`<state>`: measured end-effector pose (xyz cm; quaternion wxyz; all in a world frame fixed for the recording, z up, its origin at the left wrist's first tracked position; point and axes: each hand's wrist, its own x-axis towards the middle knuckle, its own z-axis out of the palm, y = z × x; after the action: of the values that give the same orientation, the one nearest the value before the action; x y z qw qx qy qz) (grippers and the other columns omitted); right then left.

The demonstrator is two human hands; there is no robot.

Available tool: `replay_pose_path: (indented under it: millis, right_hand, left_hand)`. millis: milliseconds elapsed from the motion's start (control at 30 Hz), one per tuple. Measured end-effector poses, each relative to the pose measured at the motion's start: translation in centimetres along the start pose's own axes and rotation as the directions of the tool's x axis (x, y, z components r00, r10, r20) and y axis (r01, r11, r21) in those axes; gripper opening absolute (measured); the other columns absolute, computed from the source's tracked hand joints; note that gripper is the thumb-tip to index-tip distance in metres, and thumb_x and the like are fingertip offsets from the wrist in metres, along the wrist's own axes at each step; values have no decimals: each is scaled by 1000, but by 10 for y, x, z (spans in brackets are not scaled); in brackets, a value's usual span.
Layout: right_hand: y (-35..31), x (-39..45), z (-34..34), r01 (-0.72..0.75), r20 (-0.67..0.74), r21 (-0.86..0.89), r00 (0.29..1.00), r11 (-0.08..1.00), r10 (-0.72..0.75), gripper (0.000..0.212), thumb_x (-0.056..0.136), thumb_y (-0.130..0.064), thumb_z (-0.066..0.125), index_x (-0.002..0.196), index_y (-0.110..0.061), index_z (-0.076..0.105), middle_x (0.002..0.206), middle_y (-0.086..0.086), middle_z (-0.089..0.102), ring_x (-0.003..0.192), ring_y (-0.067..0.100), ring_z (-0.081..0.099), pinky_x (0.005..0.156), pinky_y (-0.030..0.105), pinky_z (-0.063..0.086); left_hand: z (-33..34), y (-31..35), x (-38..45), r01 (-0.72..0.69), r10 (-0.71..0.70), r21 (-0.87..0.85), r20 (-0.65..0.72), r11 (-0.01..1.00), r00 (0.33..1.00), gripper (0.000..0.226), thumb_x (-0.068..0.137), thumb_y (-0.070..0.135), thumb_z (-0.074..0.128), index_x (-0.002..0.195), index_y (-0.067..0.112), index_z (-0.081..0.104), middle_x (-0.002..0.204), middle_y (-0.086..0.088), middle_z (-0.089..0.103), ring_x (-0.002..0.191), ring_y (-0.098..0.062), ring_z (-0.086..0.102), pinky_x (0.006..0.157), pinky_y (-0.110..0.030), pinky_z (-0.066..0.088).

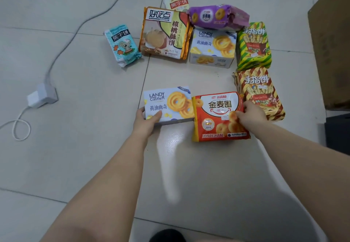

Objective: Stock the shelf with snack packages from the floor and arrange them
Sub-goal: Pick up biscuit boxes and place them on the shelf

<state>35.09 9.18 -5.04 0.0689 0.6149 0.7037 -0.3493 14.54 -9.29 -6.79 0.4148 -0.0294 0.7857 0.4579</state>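
Pick-up step judged in hand: the near white cookie box (pixel 168 104) is clasped at its near-left corner by the left hand (pixel 146 121), the adjacent red ring-biscuit bag (pixel 219 116) is pinched at its right edge by the right hand (pixel 250 113), both on the floor tiles (pixel 85 147), lifting toward the unseen shelf being required next.

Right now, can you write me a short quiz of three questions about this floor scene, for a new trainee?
1. True or false: the left hand grips a Landy Castle box.
2. Which pack does the right hand touch? A purple pack, B red ring-cookie pack, C teal pack.
3. How many Landy Castle boxes lie on the floor?

Key: 1 true. 2 B, the red ring-cookie pack. 3 two; the second box lies under the purple pack.
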Motion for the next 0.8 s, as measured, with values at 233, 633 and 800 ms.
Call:
replay_pose_path:
  millis: [233,633,800]
  right_hand:
    - [-13,-15,-20,-27,-218,262,972,965,87,30,95,-13,43,123,-5,49,126,16,56,114,35,52,90,37,42]
    - [-129,-205,-264,148,-400,583,908,799,124,7,95,-20,45,98,-21,51,100,1,62,95,21,60,82,38,50]
    - [-215,-303,-417,314,-552,561,832,766,63,9,96,-20,44,99,-16,51,96,-3,58,88,11,56,65,18,42]
  left_hand:
    - [-5,17,-28,-156,152,-90,-58,984,987,49,85,25,63,130,21,43,119,-21,61,94,-24,60,77,-32,51]
    - [-71,268,-266,-415,400,-177,-114,892,909,46,83,20,66,124,28,48,119,-12,63,93,-21,62,81,-33,55]
    - [-104,408,-382,-535,523,-236,-117,811,844,42,75,26,69,110,41,51,118,-9,64,89,-14,65,83,-37,57]
